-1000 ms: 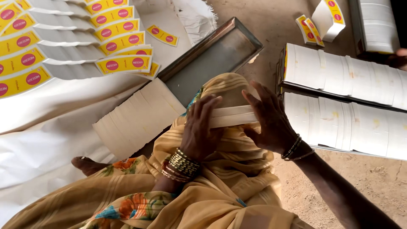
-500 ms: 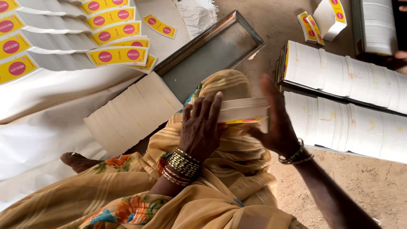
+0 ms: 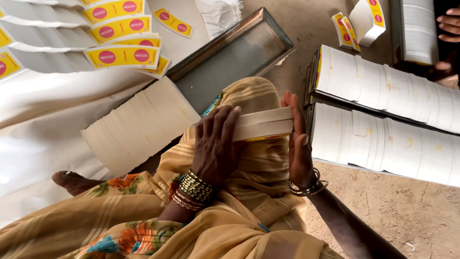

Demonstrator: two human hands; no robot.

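While left hand (image 3: 218, 144) & right hand (image 3: 298, 139) clamp card stack (image 3: 263, 123), it's above lap.

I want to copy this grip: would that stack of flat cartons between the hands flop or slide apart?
The stack of flat cartons looks fairly stiff edgewise, bridging left hand and right hand without sagging. Loose sheets would probably fan out if the squeeze eases.
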